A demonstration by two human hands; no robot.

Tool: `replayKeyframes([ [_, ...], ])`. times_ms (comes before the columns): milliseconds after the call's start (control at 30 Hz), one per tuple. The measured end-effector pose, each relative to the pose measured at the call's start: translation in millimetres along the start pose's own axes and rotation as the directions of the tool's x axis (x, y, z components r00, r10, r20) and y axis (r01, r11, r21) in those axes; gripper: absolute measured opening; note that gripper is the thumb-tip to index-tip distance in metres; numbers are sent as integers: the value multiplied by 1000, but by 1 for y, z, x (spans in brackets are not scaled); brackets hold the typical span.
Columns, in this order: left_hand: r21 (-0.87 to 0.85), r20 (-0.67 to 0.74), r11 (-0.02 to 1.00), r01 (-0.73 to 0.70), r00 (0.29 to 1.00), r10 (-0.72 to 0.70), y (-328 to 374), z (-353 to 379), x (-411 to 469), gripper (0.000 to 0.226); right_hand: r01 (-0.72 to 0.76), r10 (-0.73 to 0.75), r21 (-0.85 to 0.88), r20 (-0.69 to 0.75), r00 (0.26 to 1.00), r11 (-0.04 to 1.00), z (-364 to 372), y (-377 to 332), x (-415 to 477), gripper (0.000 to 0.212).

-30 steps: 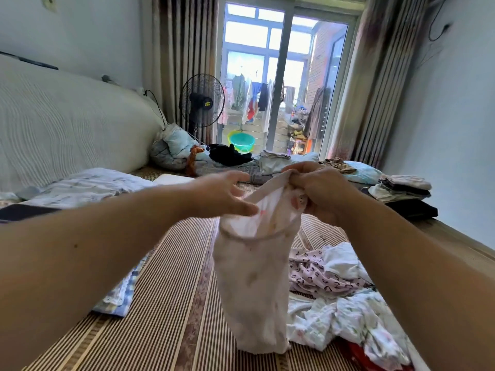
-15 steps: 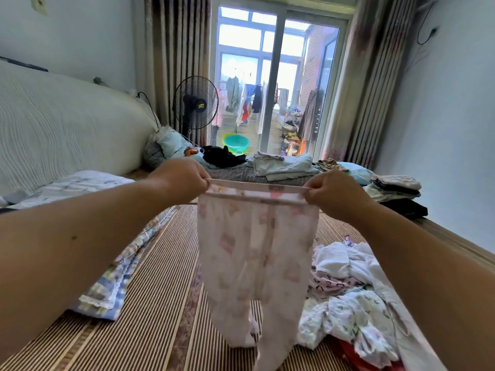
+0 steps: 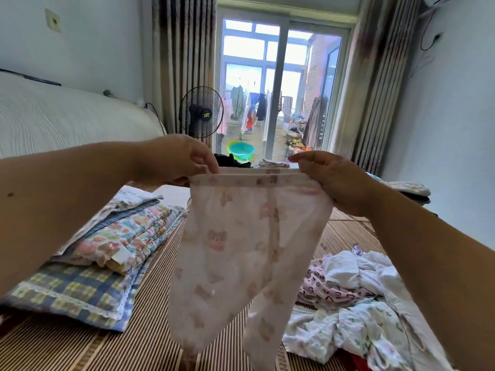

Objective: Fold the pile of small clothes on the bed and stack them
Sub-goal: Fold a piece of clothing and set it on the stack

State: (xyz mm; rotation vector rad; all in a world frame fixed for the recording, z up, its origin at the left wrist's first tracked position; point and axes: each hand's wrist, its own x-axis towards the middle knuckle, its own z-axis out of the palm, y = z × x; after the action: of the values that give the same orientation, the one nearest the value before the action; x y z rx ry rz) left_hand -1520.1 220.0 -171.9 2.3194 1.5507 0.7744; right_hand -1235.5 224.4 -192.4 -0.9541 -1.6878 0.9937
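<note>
A small pair of pale pink trousers with a bear print (image 3: 241,253) hangs in the air above the bed, its waistband stretched flat between my hands. My left hand (image 3: 179,159) pinches the waistband's left end. My right hand (image 3: 332,180) grips its right end. Both legs dangle down towards the striped mat (image 3: 144,341). A loose pile of small clothes (image 3: 356,298), white, floral and pink-patterned, lies on the mat at the lower right.
Folded quilts and a checked pad (image 3: 107,253) lie on the left of the bed. More folded clothes (image 3: 409,188) sit at the far right edge. A standing fan (image 3: 201,111) and a glass balcony door (image 3: 278,84) are beyond the bed's end.
The trousers went from a bunched tube held by close hands to spread out flat. My hands moved apart and rose, and the view tilted downward.
</note>
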Motion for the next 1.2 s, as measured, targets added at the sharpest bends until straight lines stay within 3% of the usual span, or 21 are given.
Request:
replayKeyframes([
  [67, 284, 99, 954, -90, 993, 64, -4, -3, -1, 48, 66, -60, -188, 36, 998, 980, 0, -2, -5, 13],
  [133, 416, 186, 895, -162, 978, 91, -10, -2, 0, 66, 108, -88, -358, 72, 993, 928, 3, -3, -7, 10],
  [233, 400, 251, 894, -204, 962, 107, -16, 0, -3, 53, 125, -57, -622, 128, 990, 773, 5, -4, -6, 12],
  [367, 304, 253, 940, -154, 965, 77, -26, -3, -6, 35, 79, 4, -720, 114, 994, 690, -3, -2, -8, 21],
  [500, -9, 222, 1000, 5, 975, -2, -27, 6, -14, 33, 81, -74, -613, 37, 997, 786, -6, 5, -7, 28],
  [600, -272, 219, 954, 126, 973, -66, -23, 13, -17, 32, 49, -51, -492, 8, 999, 869, -4, 10, -7, 24],
  [733, -420, -129, 905, 61, 984, -125, -17, 23, -11, 27, -28, -4, -281, -110, 994, 959, -6, 13, -7, 18],
  [833, -579, -202, 814, 42, 960, -193, -11, 32, -4, 10, -80, 66, -89, -153, 986, 993, -3, 10, -5, 12],
  [1033, -309, -326, 942, 133, 915, -236, -16, 45, 14, 19, -150, 137, -49, -205, 969, 988, 10, 9, 1, 21],
  [1100, -221, -351, 963, 157, 908, -228, -10, 46, 17, 14, -121, 105, -72, -201, 974, 990, 15, 7, 0, 18],
  [1200, -229, -411, 969, 96, 893, -185, -4, 42, 18, 16, -5, -20, -144, -171, 985, 990, 14, -3, -7, 10],
])
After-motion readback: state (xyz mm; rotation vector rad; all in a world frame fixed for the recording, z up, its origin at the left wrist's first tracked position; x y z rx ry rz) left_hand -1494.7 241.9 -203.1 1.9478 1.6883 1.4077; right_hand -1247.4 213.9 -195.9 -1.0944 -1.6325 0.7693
